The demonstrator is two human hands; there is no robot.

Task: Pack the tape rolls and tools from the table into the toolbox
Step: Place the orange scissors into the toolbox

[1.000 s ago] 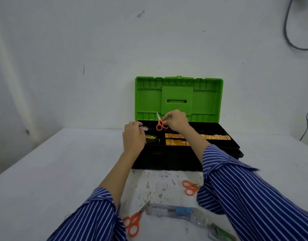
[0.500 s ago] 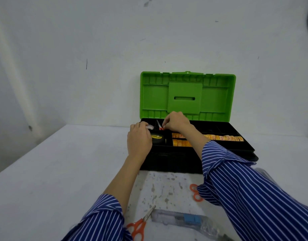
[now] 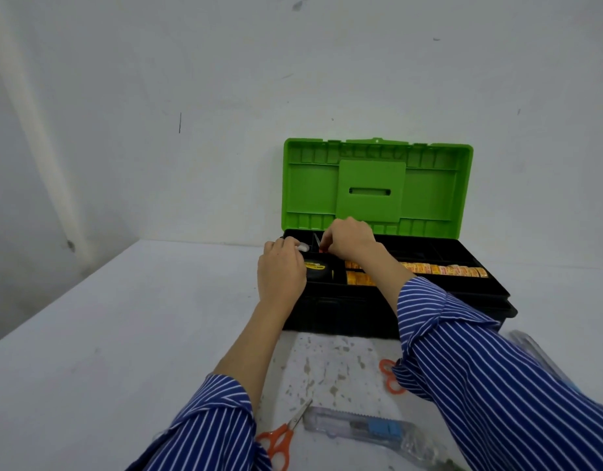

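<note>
Head view looks down across the white table (image 3: 89,334) to the toolbox (image 3: 378,314), which stands open against the wall with its green lid (image 3: 378,185) upright and its black tray facing me. Both my forearms reach forward from rolled striped sleeves (image 3: 480,375) to the tray's left end.

My right hand (image 3: 349,241) hangs over the back-left compartment, wrist bent down, knuckles up, fingers curled around small orange-handled scissors (image 3: 318,244); only a blade tip and a bit of orange show beside my fingers, low inside that compartment. My left hand (image 3: 281,271) sits at the tray's front-left corner, palm down, fingertips pinching a small whitish object (image 3: 302,247) that I cannot identify. Just beside that hand a black and yellow tape measure (image 3: 318,268) lies in the front-left compartment.

Rows of yellow tape rolls (image 3: 439,269) fill the long front compartments to the right of my forearm.

On the table near me a clear packaged tool (image 3: 358,428) with a blue part lies flat, one pair of orange scissors (image 3: 281,440) just left of it, and another orange pair (image 3: 390,375) is partly hidden under my right sleeve.
</note>
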